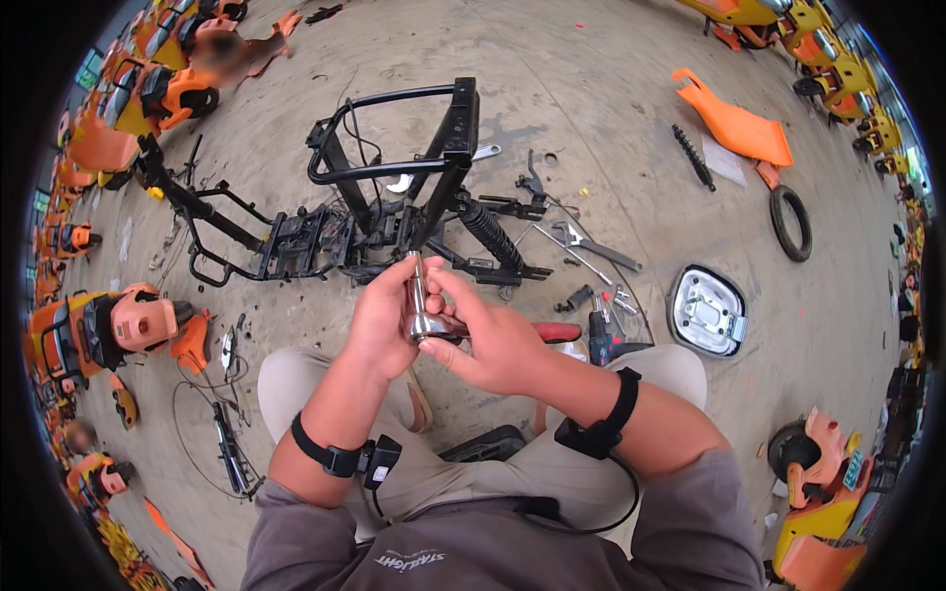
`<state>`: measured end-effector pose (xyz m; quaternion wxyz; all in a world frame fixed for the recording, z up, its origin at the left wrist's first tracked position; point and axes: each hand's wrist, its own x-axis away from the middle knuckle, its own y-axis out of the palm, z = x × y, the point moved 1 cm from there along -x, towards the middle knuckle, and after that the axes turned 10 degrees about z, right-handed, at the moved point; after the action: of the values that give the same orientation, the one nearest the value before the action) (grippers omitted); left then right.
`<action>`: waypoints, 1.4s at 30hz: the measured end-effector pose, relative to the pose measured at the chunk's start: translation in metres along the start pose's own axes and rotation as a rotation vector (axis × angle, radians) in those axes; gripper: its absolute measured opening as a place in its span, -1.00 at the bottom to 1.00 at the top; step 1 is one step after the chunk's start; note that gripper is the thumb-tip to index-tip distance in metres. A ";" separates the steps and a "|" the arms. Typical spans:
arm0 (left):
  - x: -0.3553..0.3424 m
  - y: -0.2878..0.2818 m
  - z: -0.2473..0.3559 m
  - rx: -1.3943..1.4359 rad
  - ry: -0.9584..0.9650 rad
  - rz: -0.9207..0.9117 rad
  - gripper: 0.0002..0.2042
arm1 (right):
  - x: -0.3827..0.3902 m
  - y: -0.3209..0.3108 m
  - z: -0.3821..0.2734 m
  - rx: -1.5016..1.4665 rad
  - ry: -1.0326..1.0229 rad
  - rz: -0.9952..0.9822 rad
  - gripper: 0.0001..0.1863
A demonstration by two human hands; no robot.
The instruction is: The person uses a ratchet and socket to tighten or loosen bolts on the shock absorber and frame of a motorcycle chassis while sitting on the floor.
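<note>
Both my hands are together in front of the black scooter frame (461, 128), above my knees. They hold a ratchet wrench (431, 325) with a chrome head and a red handle. My left hand (378, 313) wraps round the ratchet's head and the silver socket shaft (416, 281) that points up from it, toward the frame. My right hand (498, 340) closes on the head from the other side, thumb near its lower edge. The red handle (557, 332) sticks out to the right beneath my right hand. A black shock absorber (490, 231) on the frame stands just beyond.
Right of the frame lie an adjustable wrench (603, 248), a cordless drill (601, 340) and a silver-and-black tray-like part (708, 310). Farther off are an orange body panel (734, 118), a loose spring shock (693, 158) and a tyre (790, 223). Orange scooters (103, 320) line both sides.
</note>
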<state>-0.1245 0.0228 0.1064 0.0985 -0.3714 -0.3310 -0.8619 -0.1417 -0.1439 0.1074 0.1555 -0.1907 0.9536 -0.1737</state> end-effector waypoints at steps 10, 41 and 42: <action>-0.003 0.004 -0.010 -0.271 0.113 0.045 -0.68 | 0.009 -0.014 -0.004 0.193 -0.027 -0.070 -0.45; -0.005 0.005 -0.004 -0.203 0.051 0.018 -0.69 | 0.007 -0.008 0.004 0.181 -0.179 0.008 -0.61; -0.005 0.005 -0.005 -0.199 0.051 0.022 -0.68 | 0.008 -0.008 0.005 0.194 -0.181 0.001 -0.61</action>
<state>-0.1216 0.0155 0.1030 0.0790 -0.3606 -0.2373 -0.8986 -0.1440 -0.1556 0.1048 0.2587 -0.1893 0.9144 -0.2474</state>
